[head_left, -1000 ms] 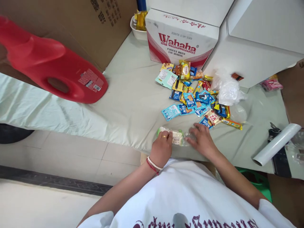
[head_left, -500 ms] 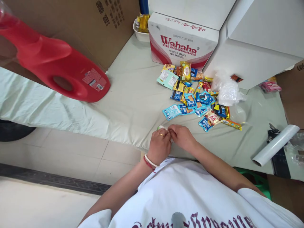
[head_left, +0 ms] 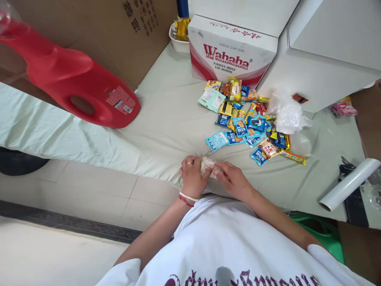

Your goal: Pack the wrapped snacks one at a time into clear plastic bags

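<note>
Close to the table's front edge, my left hand (head_left: 193,176) is closed around a small crinkled packet in clear plastic (head_left: 207,163), with a bit of green showing at its side. From the right, my right hand (head_left: 233,178) grips the plastic with thumb and fingers. What lies inside the wrapping is too covered to name. Beyond my hands is a pile of small wrapped snacks (head_left: 235,126); the nearest are a light blue packet (head_left: 216,141) and a dark blue one (head_left: 258,156).
A white Wahaba-type carton printed "Wahaha" (head_left: 229,51) stands behind the snacks. Left is a big red jug (head_left: 86,87); at the right lie a crumpled clear bag (head_left: 287,113) and a roll of plastic film (head_left: 349,184). A white bowl (head_left: 178,44) holds yellow packets.
My hands have moved slightly apart, and more of the crinkled plastic between them shows. My left hand has shifted a little left; the snack pile stays as it was.
</note>
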`<state>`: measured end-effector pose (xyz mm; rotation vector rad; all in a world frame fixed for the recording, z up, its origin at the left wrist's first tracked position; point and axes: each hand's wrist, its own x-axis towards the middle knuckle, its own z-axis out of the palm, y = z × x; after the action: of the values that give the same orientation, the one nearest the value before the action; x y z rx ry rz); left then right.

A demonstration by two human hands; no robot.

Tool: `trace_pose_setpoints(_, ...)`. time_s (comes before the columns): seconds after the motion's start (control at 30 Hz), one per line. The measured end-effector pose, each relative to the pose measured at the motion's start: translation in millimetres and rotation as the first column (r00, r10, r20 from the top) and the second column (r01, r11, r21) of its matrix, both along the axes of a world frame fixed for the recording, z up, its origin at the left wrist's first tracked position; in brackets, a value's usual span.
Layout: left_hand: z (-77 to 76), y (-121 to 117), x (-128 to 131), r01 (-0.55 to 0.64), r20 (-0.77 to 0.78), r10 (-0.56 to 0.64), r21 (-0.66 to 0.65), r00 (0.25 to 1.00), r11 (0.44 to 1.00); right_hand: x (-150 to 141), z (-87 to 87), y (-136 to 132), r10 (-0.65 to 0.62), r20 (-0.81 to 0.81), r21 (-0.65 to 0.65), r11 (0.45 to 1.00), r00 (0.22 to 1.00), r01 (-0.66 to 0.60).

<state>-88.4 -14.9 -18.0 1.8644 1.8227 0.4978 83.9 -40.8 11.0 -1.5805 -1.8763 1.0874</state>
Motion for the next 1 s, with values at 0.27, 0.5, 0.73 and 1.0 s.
trace_pose_setpoints(0.27, 13.9, -35, 38, 0.296, 0.072, -0.358, 0.424, 0.931, 0.856, 29, 16.9, -34, -0.496, -0.524, -0.465, 0.848, 0.692, 0.255)
trace_pose_setpoints(0.5, 14.1, -36, 74, 0.462, 0.388, -0.770, 0.632, 0.506, 0.622, 52, 3.7, -55, -0.582, -0.602, -0.491, 0.810, 0.547, 0.320)
trace_pose_setpoints(0.73, 20.4, -16, 65, 0.368, 0.271, -0.639, 0.631, 0.720, 0.683, 151, 22.6, -41, -0.624, -0.674, -0.131, 0.626, 0.394, 0.768)
trace_pose_setpoints(1.0, -37.0, 4, -31, 0.252, -0.170, -0.192, 0.480, 0.967, 0.840, 439, 8.5, 71, -0.857, -0.490, -0.118, -0.113, -0.157, 0.987)
